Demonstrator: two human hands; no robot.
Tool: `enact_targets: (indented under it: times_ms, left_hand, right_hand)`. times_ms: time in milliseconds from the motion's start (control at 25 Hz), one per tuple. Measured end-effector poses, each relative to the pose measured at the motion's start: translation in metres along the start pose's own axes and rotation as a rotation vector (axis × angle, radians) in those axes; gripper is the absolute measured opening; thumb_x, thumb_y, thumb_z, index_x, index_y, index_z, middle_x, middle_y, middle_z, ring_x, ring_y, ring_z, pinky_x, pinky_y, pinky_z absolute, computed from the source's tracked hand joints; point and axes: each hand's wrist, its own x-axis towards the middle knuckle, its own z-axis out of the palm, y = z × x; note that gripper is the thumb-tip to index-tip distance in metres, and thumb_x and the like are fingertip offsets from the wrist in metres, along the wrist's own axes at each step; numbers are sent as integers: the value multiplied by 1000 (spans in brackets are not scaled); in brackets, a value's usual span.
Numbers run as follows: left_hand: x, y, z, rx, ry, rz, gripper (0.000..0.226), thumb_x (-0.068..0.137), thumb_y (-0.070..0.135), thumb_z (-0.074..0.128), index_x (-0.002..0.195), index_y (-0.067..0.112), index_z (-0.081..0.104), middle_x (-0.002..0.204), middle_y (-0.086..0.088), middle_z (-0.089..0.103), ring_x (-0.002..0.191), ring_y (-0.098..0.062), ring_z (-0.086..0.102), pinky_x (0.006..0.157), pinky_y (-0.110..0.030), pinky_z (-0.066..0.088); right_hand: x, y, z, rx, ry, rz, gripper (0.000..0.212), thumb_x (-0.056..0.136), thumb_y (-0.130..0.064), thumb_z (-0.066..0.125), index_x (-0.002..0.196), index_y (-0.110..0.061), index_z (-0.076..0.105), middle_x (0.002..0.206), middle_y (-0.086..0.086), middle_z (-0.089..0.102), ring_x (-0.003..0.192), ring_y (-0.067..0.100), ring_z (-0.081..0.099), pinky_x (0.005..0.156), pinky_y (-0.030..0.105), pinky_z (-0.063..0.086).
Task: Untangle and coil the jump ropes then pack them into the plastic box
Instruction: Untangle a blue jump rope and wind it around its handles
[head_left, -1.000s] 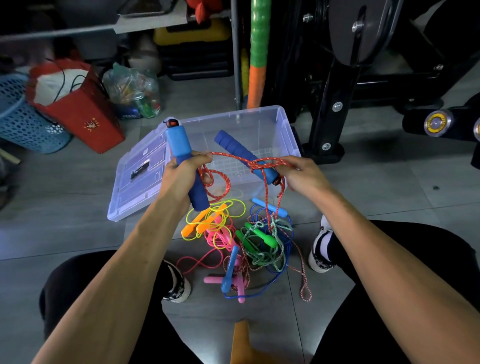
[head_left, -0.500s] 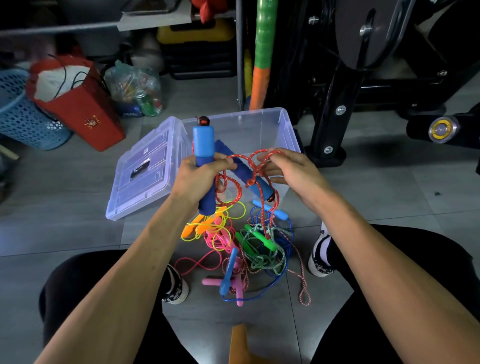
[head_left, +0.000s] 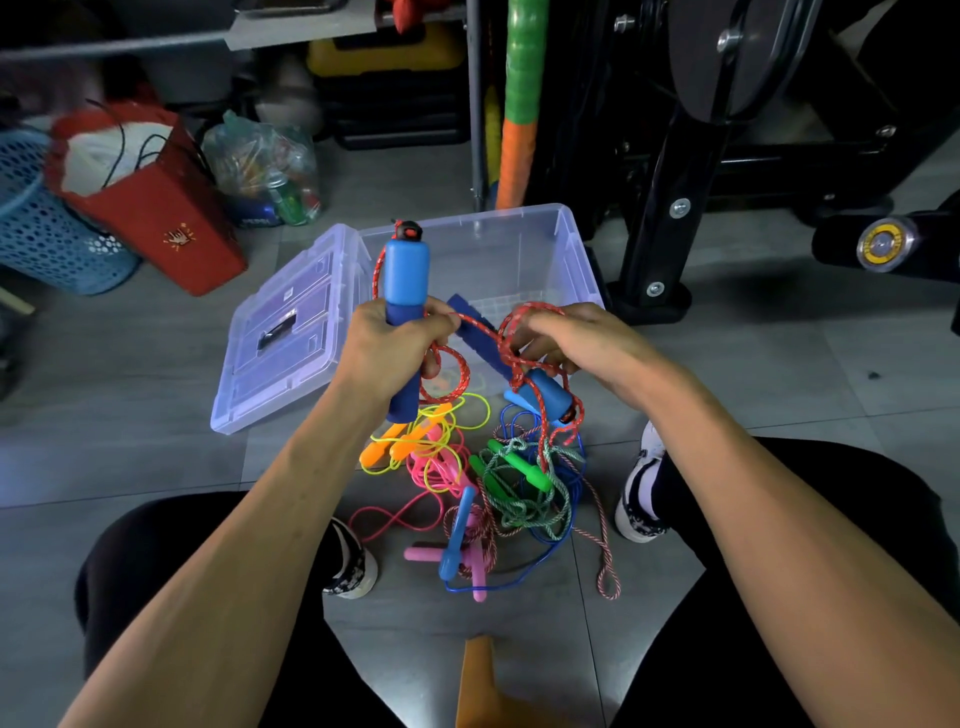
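Observation:
My left hand (head_left: 387, 348) grips an upright blue jump-rope handle (head_left: 406, 275) together with loops of its red braided rope (head_left: 460, 371). My right hand (head_left: 566, 340) holds a loop of the same red rope beside the second blue handle (head_left: 545, 389), which slants down under my fingers. Both hands hover in front of the clear plastic box (head_left: 576, 249). Below them on the floor lies a tangled pile of jump ropes (head_left: 483, 478): yellow, pink, green and blue cords with orange, pink, green and blue handles.
The box's clear lid (head_left: 280, 332) leans open on the left. A red paper bag (head_left: 156, 208), a blue basket (head_left: 36, 223) and a plastic bag (head_left: 265, 166) stand at the back left. Black gym equipment (head_left: 670, 208) rises at the right. My shoes flank the pile.
My hands have come closer together. The left handle has turned upright, and more red rope is looped between the two hands.

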Motion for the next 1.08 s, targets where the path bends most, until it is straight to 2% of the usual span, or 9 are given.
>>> enact_targets:
  times_ms: [80, 200, 360, 440, 520, 640, 800, 920, 1080]
  left_hand:
    - [1, -1, -3, -16, 53, -30, 8, 83, 4, 65, 77, 8, 66, 60, -3, 56, 41, -17, 47, 48, -25, 43]
    - [0, 1, -4, -92, 92, -108, 5, 83, 4, 66, 80, 7, 64, 59, -3, 54, 39, -15, 46, 45, -24, 43]
    - [-3, 4, -3, -204, 27, -184, 6, 82, 3, 67, 79, 6, 64, 60, -5, 53, 41, -15, 43, 45, -24, 44]
    - [-3, 4, -5, -262, -19, -233, 6, 81, 5, 69, 83, 5, 63, 61, -5, 54, 42, -15, 42, 46, -25, 45]
    - [-3, 4, -6, -310, -60, -276, 10, 79, 6, 70, 82, 6, 61, 62, -5, 54, 42, -15, 40, 46, -24, 45]
    - [-4, 4, -5, -346, -103, -298, 11, 79, 8, 70, 76, 9, 60, 62, -4, 54, 42, -14, 39, 45, -24, 44]
    - [-6, 3, -6, -377, -105, -306, 9, 79, 8, 69, 77, 8, 61, 61, -4, 54, 41, -14, 40, 45, -23, 44]
    - [-7, 3, -7, -375, -99, -295, 7, 80, 7, 69, 79, 8, 62, 61, -3, 55, 42, -13, 41, 46, -23, 44]
    - [-7, 0, -8, -344, -92, -281, 6, 81, 7, 68, 84, 6, 63, 62, -4, 55, 43, -14, 42, 48, -24, 45]
  right_hand:
    - [0, 0, -2, 55, -110, -12, 16, 85, -24, 62, 86, -15, 75, 75, 2, 74, 68, 9, 60, 66, 27, 37]
    - [-1, 4, 0, 28, -187, -41, 16, 77, -4, 68, 84, -15, 76, 74, -1, 70, 71, 10, 53, 64, 24, 38]
    - [3, 9, 2, -88, -95, -68, 12, 76, -35, 79, 85, -27, 76, 93, -2, 75, 92, 13, 66, 90, 33, 49]
    - [3, 9, 4, -151, -57, -102, 12, 78, -43, 76, 86, -34, 74, 88, 4, 73, 84, 22, 66, 83, 37, 49]
    - [0, 6, 7, -155, -65, -168, 5, 85, -39, 71, 88, -35, 72, 74, 6, 65, 68, 17, 60, 65, 28, 43]
    - [-3, 0, 14, -76, -67, -211, 10, 94, -21, 63, 99, -27, 68, 69, -10, 64, 55, -5, 56, 54, 10, 41]
    - [1, -4, 19, 101, -53, -137, 25, 97, -12, 52, 89, -26, 71, 84, -8, 68, 58, 7, 54, 54, 21, 41]
    - [3, -4, 19, 61, -105, -166, 21, 92, -10, 59, 83, -27, 69, 70, -11, 65, 62, 10, 55, 58, 27, 41]
    - [2, -8, 22, -12, -106, -184, 17, 86, -4, 65, 81, -20, 64, 66, -7, 62, 54, 4, 53, 55, 20, 40]
